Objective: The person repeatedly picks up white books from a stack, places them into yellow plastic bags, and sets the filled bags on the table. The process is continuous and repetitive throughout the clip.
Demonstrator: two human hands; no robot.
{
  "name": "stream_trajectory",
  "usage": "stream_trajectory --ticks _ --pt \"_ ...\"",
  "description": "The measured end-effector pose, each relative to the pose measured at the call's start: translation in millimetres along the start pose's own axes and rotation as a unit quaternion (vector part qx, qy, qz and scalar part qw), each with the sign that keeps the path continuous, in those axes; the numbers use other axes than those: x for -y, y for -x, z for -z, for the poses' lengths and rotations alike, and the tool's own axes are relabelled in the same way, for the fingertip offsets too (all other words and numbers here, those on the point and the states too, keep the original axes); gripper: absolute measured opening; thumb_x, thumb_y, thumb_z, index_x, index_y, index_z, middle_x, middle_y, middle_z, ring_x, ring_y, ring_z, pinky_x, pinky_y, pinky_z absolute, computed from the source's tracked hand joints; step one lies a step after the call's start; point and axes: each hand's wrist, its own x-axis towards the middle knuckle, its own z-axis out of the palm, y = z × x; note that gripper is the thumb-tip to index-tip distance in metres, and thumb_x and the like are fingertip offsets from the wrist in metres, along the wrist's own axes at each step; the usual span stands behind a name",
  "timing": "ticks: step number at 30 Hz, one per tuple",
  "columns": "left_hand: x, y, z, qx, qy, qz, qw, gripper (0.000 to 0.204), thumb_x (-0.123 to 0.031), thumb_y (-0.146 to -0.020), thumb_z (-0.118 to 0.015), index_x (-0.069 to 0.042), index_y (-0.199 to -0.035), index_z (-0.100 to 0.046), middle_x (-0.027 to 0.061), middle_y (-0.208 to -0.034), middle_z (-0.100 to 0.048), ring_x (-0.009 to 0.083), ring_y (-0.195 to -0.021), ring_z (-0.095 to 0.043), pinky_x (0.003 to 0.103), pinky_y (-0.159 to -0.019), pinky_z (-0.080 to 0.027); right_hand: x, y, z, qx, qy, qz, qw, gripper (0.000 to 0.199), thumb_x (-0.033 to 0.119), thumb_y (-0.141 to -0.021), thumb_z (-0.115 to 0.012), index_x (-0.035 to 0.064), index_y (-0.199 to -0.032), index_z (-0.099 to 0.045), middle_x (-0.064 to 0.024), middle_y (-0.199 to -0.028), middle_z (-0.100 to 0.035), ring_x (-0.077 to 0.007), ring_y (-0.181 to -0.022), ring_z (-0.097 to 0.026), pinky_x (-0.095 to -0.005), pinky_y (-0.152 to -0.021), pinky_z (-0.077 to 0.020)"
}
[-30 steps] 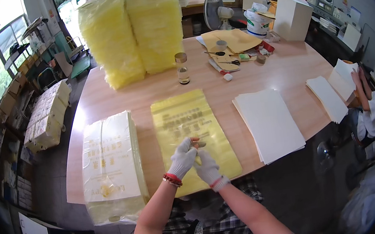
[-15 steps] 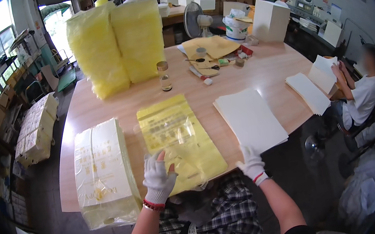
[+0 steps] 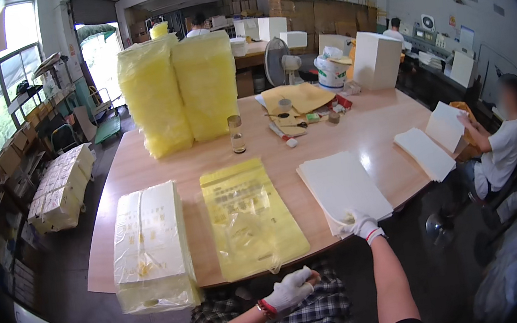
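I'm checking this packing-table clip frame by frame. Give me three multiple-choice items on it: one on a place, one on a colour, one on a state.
1. Where is the right hand?
A. on the near corner of the white sheet stack
B. on the glass jar
C. on the white bucket

2. What colour is the flat bag lying in front of the person?
A. blue
B. yellow
C. red

3. What is the left hand doing?
A. gripping the fan
B. pressing on the wrapped bundle
C. held below the table edge, touching nothing on the tabletop

Answers: 1 A, the gloved fingers rest on that corner; 2 B, it is see-through yellow; 3 C, it sits over the person's lap, off the table.
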Motion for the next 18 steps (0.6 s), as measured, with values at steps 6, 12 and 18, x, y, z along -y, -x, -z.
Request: stream_trajectory --ticks 6,12,18 --pt "24.5 -4.3 -35.0 0.025 -0.03 -0.015 0.999 0.021 -0.015 -0.086 -0.053 -0.005 -0.104 -0.058 0.0077 -0.091 -0.064 0.013 -0.087 -0.059 0.025 -0.079 -0.045 -18.5 -1.9 -2.4 0.006 0.041 0.038 0.998 0.079 0.046 -0.067 -0.073 0.0038 -0.126 -0.043 -0.0145 -0.119 -0.056 -0.0265 -0.11 -0.053 -0.0337 -0.092 -0.0406" --pt "2.7 3.1 -19.7 0.041 0.072 0.033 0.996 0.02 -0.014 -0.087 -0.051 -0.006 -0.104 -0.057 0.0043 -0.089 -0.063 0.0129 -0.085 -0.057 0.025 -0.077 -0.044 -6.7 19.5 2.1 -0.076 0.092 0.014 0.993 0.041 0.042 -0.078 -0.058 0.0155 -0.11 -0.058 -0.0122 -0.103 -0.062 -0.0297 -0.096 -0.059 -0.0382 -0.082 -0.0458" --pt "48.6 -44.2 -32.4 -0.017 0.277 0.027 0.96 0.04 -0.016 -0.089 -0.05 -0.001 -0.125 -0.039 0.0097 -0.124 -0.049 0.0158 -0.108 -0.05 0.03 -0.089 -0.044 49.2 67.0 -41.4 -0.207 0.171 0.253 0.929 0.022 0.033 -0.084 -0.046 0.0184 -0.089 -0.061 -0.0114 -0.076 -0.063 -0.0331 -0.067 -0.061 -0.044 -0.057 -0.0473"
